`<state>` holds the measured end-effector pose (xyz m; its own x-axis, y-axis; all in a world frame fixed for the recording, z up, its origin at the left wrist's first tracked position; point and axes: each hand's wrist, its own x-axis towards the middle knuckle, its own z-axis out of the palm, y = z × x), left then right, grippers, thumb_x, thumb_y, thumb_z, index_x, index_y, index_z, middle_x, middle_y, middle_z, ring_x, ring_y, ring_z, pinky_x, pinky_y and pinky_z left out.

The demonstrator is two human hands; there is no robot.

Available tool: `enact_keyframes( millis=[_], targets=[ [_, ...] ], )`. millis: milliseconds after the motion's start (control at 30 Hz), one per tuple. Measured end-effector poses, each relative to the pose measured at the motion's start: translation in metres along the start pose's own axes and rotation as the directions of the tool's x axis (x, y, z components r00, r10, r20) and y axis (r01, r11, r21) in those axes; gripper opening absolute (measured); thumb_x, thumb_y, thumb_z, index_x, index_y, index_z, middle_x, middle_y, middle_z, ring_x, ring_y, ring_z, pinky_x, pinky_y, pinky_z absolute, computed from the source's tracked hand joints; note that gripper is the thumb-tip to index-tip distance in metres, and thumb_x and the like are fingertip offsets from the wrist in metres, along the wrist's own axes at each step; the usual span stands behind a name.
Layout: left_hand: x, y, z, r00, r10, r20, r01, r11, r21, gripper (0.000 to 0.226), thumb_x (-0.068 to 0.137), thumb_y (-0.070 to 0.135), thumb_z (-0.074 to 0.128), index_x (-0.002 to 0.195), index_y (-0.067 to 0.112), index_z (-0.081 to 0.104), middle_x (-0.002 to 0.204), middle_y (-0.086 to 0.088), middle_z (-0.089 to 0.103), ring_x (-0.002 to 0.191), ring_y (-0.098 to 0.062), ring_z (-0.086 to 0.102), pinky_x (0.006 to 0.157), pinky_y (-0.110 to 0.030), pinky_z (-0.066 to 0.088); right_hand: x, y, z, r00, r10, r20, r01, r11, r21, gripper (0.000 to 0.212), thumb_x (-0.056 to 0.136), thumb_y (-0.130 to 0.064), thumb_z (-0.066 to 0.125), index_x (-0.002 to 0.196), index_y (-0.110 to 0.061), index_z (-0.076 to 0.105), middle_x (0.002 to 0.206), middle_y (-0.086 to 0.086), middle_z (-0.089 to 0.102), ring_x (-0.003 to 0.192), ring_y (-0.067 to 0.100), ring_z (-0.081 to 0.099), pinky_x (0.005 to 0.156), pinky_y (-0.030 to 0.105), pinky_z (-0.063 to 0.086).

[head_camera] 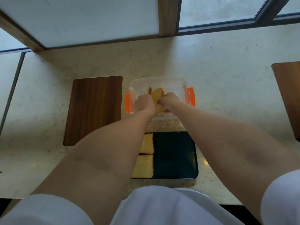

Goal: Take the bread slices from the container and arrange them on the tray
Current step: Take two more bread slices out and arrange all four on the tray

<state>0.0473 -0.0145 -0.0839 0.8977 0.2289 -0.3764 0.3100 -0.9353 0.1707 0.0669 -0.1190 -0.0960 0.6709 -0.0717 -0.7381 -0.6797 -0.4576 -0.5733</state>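
A clear plastic container point(177, 85) with orange side clips stands on the counter ahead of me. Inside it are toasted bread slices point(158, 94), standing or leaning. Both my hands are down in the container: my left hand point(144, 103) and my right hand point(169, 101) are closed on slices, with a slice showing between them. Nearer to me lies a dark tray point(175, 155). Two bread slices lie flat along its left side, a far one point(146, 143) and a near one point(143, 166), partly hidden by my left forearm.
A wooden board point(95, 109) lies flat on the counter left of the container. Another wooden board point(287, 95) sits at the right edge of view. A window frame and sill run along the back. The pale stone counter point(227, 78) extends on both sides.
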Motion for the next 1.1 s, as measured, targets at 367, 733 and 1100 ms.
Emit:
enact_keyframes(
  millis=[367, 733, 1100],
  targets=[
    [-0.045, 0.006, -0.073, 0.976, 0.163, -0.148, -0.205, 0.917, -0.341, 0.022, 0.085, 0.031, 0.061, 0.072, 0.015, 0.067, 0.063, -0.001, 0.066, 0.054, -0.010, 0.061, 0.047, -0.022, 0.037, -0.072, -0.016, -0.043, 0.956, -0.274, -0.105, 0.287, 0.948, 0.139, 0.019, 0.088, -0.026, 0.062, 0.100, -0.012, 0.063, 0.097, 0.008, 0.071, 0.089, 0.020, 0.069, 0.071, 0.032, 0.062],
    [-0.177, -0.098, -0.004, 0.965, 0.101, 0.244, 0.154, 0.534, -0.831, 0.035, 0.093, 0.027, 0.061, 0.126, 0.017, 0.058, 0.106, -0.012, 0.066, 0.094, -0.029, 0.068, 0.082, -0.047, 0.061, -0.164, 0.127, -0.048, 0.984, -0.179, 0.027, 0.140, 0.849, 0.510, 0.021, 0.099, -0.022, 0.059, 0.119, -0.015, 0.062, 0.116, 0.006, 0.067, 0.094, 0.015, 0.072, 0.068, 0.026, 0.059],
    [-0.205, -0.140, 0.043, 0.856, -0.006, 0.517, 0.496, 0.290, -0.818, 0.049, 0.094, 0.019, 0.059, 0.141, 0.010, 0.045, 0.126, -0.011, 0.059, 0.108, -0.029, 0.064, 0.073, -0.036, 0.060, -0.139, 0.199, -0.017, 0.998, -0.013, 0.060, 0.001, 0.981, 0.195, 0.032, 0.084, -0.020, 0.080, 0.110, -0.027, 0.064, 0.113, -0.001, 0.065, 0.100, 0.016, 0.065, 0.072, 0.029, 0.058]
  ],
)
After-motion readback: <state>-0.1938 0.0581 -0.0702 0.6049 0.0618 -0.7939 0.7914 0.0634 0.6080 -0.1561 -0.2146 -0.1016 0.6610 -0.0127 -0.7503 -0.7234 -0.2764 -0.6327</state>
